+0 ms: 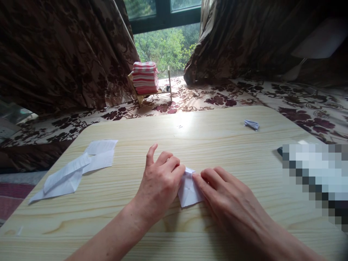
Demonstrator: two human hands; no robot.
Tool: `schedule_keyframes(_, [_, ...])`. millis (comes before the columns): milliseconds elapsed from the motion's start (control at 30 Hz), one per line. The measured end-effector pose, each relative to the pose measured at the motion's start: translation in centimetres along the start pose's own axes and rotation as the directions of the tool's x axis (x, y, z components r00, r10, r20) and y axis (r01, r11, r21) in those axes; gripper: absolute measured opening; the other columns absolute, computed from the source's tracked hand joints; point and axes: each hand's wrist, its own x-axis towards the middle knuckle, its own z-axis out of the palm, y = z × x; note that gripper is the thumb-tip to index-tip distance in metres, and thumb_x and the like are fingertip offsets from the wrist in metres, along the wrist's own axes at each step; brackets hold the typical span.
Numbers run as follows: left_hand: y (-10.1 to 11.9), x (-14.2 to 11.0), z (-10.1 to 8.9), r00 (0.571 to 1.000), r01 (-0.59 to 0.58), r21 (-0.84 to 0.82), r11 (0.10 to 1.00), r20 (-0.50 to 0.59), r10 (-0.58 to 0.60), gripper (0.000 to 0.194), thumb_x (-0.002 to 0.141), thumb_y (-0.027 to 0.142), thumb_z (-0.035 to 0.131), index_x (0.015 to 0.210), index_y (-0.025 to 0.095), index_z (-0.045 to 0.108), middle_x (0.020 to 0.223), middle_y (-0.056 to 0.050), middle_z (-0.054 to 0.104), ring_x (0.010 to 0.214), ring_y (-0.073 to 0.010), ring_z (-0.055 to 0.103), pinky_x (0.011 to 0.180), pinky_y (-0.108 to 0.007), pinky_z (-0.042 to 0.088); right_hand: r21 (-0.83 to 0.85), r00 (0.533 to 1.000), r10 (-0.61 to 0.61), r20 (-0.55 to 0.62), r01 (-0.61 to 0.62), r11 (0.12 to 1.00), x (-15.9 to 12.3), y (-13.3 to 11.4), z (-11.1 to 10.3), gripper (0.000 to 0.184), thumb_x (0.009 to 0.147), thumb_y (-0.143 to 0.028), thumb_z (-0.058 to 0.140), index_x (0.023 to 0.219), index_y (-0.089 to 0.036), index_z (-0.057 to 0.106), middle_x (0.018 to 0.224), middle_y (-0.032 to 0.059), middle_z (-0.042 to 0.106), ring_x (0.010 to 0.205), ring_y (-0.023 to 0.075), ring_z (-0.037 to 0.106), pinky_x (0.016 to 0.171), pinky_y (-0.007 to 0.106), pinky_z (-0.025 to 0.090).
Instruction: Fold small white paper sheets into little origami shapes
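Observation:
A small folded sheet of white paper (189,192) lies on the wooden table between my two hands, its top edge turned over in a narrow fold. My left hand (163,177) grips its left side with curled fingers, the little finger raised; the thumb is hidden. At the paper's right edge, my right hand (225,192) presses with closed fingers, the tips near the folded top corner. Creases run across the paper's face.
Loose white paper sheets (99,156) lie at the table's (130,224) left. A small folded paper piece (251,125) sits at the far right, above a pixelated object (315,177). Folded pink-striped cloths (145,78) rest on a small stand beyond the table, near curtains (67,50).

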Motion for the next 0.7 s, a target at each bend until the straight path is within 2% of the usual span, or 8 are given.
schedule_keyframes(233, [0.1, 0.4, 0.0, 0.999, 0.046, -0.042, 0.998, 0.002, -0.046, 0.013, 0.082, 0.015, 0.056, 0.087, 0.022, 0.066, 0.078, 0.001, 0.067, 0.086, -0.0182, 0.058, 0.107, -0.051, 0.019, -0.020, 1.000, -0.019, -0.013, 0.019, 1.000, 0.0, -0.1, 0.1, 0.029, 0.072, 0.000, 0.048, 0.093, -0.010, 0.065, 0.075, 0.0091, 0.059, 0.066, 0.0212, 0.050, 0.054, 0.032, 0.047])
schedule_keyframes(433, [0.2, 1.0, -0.2, 0.999, 0.039, -0.040, 0.998, 0.020, -0.038, 0.016, 0.084, 0.017, 0.054, 0.080, 0.024, 0.068, 0.074, 0.001, 0.065, 0.083, -0.0179, 0.057, 0.106, -0.052, 0.019, -0.043, 0.998, -0.027, -0.057, 0.025, 0.999, 0.1, -0.1, 0.2, 0.032, 0.070, -0.001, 0.047, 0.096, -0.006, 0.066, 0.074, 0.0094, 0.058, 0.065, 0.0214, 0.050, 0.052, 0.032, 0.044])
schedule_keyframes(700, [0.2, 1.5, -0.2, 0.999, 0.008, -0.068, 0.998, 0.037, -0.005, 0.023, 0.087, 0.018, 0.047, 0.080, 0.023, 0.068, 0.074, 0.001, 0.063, 0.083, -0.0176, 0.056, 0.104, -0.055, 0.020, -0.039, 0.998, -0.008, -0.063, 0.006, 0.999, -0.1, -0.1, 0.3, 0.034, 0.071, -0.002, 0.047, 0.100, -0.006, 0.064, 0.076, 0.0086, 0.059, 0.066, 0.0211, 0.048, 0.052, 0.032, 0.041])
